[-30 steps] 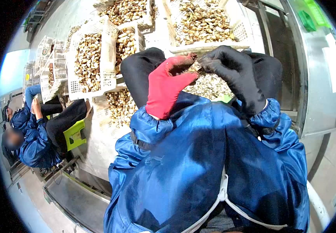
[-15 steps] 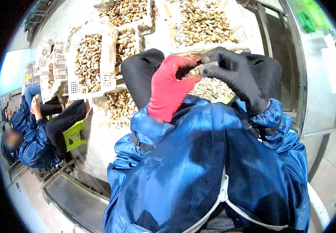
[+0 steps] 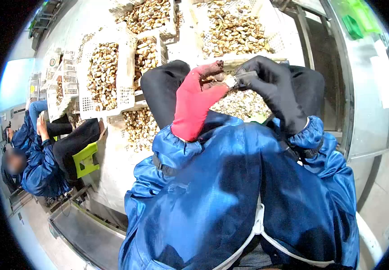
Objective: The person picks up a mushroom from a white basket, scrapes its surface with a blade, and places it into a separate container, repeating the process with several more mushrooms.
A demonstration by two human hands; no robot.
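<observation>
My left hand (image 3: 192, 105), in a red glove with dark, dirty fingertips, is curled around a small pale-and-brown piece that looks like a mushroom (image 3: 230, 81), partly hidden by the fingers. Facing it, my right hand (image 3: 273, 81), gloved in black, pinches a short flat grey blade like a small knife (image 3: 247, 74); its handle is hidden in the glove. The blade's end is by the pale piece, between both thumbs. Below the hands, between my knees, lies a heap of small pale pieces (image 3: 244, 105).
A large white crate (image 3: 283, 41) of similar brown-and-cream pieces stands just ahead. More filled crates, including a perforated one (image 3: 125, 93), are at the left. A co-worker in blue (image 3: 46, 166) sits far left by a green stool (image 3: 85, 161). A metal frame (image 3: 345, 90) runs along the right.
My left hand has shifted slightly left and its fingers have parted a little from the right hand's. The pale piece shows more brightly at the blade. The co-worker's hands have moved slightly.
</observation>
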